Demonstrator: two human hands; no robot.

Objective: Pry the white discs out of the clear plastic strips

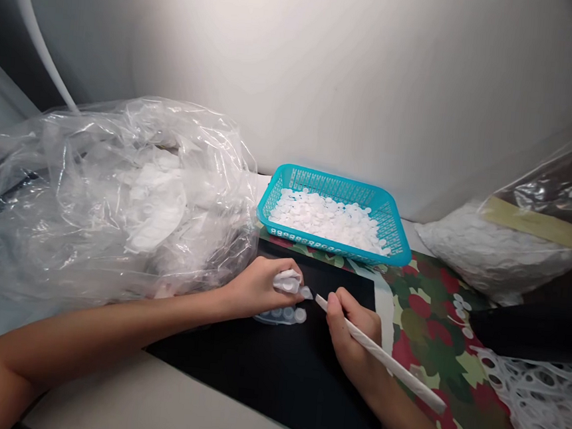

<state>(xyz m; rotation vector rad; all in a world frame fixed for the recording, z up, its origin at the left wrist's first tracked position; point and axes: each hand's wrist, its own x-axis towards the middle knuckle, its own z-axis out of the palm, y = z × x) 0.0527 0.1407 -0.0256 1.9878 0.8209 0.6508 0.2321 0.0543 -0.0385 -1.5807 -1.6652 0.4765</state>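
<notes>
My left hand (273, 281) is closed on a small translucent white piece (287, 281) over the black mat (272, 373). A small round disc (305, 292) shows at the right end of that piece. Just below my left hand, a translucent strip with round discs (282, 315) lies on the mat, partly hidden by the fingers. My right hand (354, 320) is closed around a long white stick-like tool (383, 358), wrapped in pale material. Its thin tip points left, close to the piece in my left hand.
Behind the mat stands a blue basket (330, 247) of white discs. A big clear plastic bag (87, 197) fills the left; another bag (503, 247) is at right. White perforated scraps (544, 404) and loose discs (462, 303) lie at right on patterned cloth (421, 320).
</notes>
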